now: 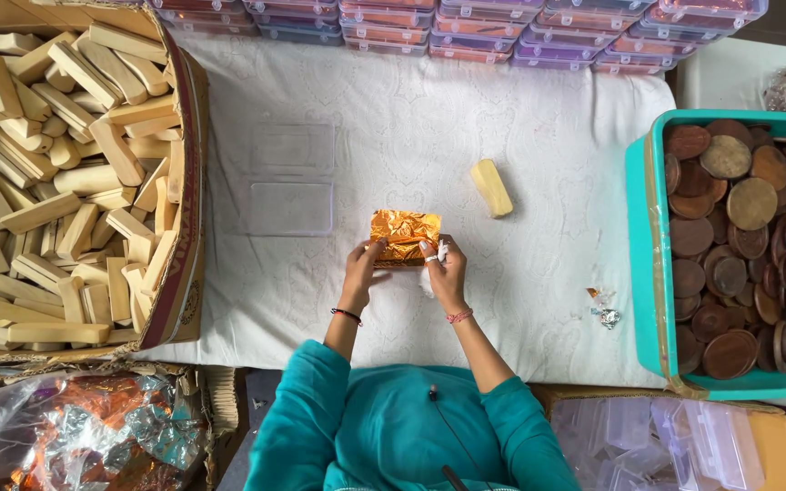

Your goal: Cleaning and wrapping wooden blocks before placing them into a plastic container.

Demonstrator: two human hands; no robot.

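At the centre of the frame both hands work a crinkled sheet of orange-gold foil point(405, 236) spread on the white cloth point(411, 127). The left hand point(361, 268) pinches the foil's lower left edge with its fingertips, and the right hand point(446, 271) presses down on the lower right corner, with a scrap of white paper point(436, 257) caught among its fingers; the two hands sit close together, both closed on the foil. Just above and right of the foil lies a single pale wooden block point(491, 187), apart from it. Two clear plastic lids point(290, 177) lie flat to the upper left of the foil. A cardboard box point(184, 227) heaped with similar pale blocks fills the left of the frame, and a teal crate point(645, 264) of brown discs stands at the right edge.
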